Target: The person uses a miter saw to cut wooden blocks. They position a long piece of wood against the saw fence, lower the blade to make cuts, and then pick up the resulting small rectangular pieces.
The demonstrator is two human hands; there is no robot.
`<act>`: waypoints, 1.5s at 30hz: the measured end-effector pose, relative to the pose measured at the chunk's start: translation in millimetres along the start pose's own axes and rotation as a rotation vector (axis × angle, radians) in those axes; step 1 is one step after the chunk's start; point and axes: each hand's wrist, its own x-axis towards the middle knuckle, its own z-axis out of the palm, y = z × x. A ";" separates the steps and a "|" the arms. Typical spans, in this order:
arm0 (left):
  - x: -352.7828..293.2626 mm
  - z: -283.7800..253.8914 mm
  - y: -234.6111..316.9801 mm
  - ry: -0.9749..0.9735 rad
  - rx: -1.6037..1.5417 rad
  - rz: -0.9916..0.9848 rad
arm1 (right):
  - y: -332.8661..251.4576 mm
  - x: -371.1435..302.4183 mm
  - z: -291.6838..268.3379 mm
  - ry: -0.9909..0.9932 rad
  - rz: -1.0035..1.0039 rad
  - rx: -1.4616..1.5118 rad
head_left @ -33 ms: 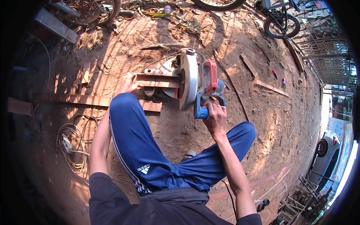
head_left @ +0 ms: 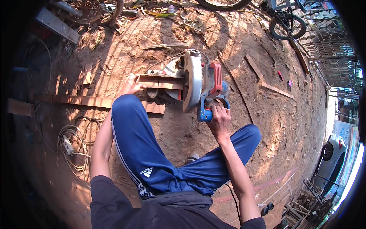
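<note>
A miter saw (head_left: pixel 194 82) with a silver blade guard, red motor housing and blue handle rests on the dirt ahead of my knees. My right hand (head_left: pixel 219 120) is wrapped round its blue loop handle. At the saw's left side, my left hand (head_left: pixel 131 84) grips the end of a short brown wooden board (head_left: pixel 167 83) lying across the saw base. The board's right end runs up to the blade guard, which hides the blade's edge there. A dark line crosses the board near its middle. My left knee stands close below my left hand.
A long wooden plank (head_left: pixel 80 100) passes behind my left knee. A coiled cable with a white power strip (head_left: pixel 68 145) lies at left. Wood strips (head_left: pixel 277 91) and a red-handled tool (head_left: pixel 280 75) are at right. A bicycle wheel (head_left: pixel 288 26) and metal fence (head_left: pixel 331 57) stand farther off.
</note>
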 end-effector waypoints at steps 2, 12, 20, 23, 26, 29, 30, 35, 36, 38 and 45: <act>-1.3 2.5 -9.0 0.012 -0.064 -0.021 | -2.9 -0.8 1.0 0.024 -0.011 0.022; 8.9 10.0 -0.9 -0.031 -0.030 0.010 | 3.2 -6.5 4.6 0.028 0.008 -0.035; 7.2 10.2 -17.2 0.011 -0.029 0.015 | -3.3 -2.7 5.0 0.028 0.009 -0.012; 7.7 8.9 -16.5 0.004 -0.033 -0.017 | -2.8 -4.9 6.0 0.007 0.022 -0.026; 9.6 9.9 -7.8 -0.016 -0.011 -0.033 | 1.2 -7.4 8.3 0.018 0.015 -0.036; 6.7 1.4 -1.2 -0.015 0.000 -0.038 | -0.5 -7.2 10.4 0.028 0.011 -0.028; 5.6 -2.4 0.6 0.004 0.041 -0.007 | -1.6 -6.6 11.8 0.028 0.011 -0.023; 8.8 0.8 -7.4 -0.004 0.091 -0.043 | -1.0 -8.0 12.6 0.034 0.026 -0.003; 7.8 0.8 -10.0 0.011 0.078 -0.070 | -1.9 -7.7 13.1 0.033 0.028 0.000; 10.4 11.1 -6.2 0.005 0.101 -0.062 | 1.9 -9.5 11.1 0.038 0.014 -0.041; 8.0 15.9 -38.0 0.056 0.082 -0.042 | -1.8 -6.1 14.9 0.058 0.011 -0.012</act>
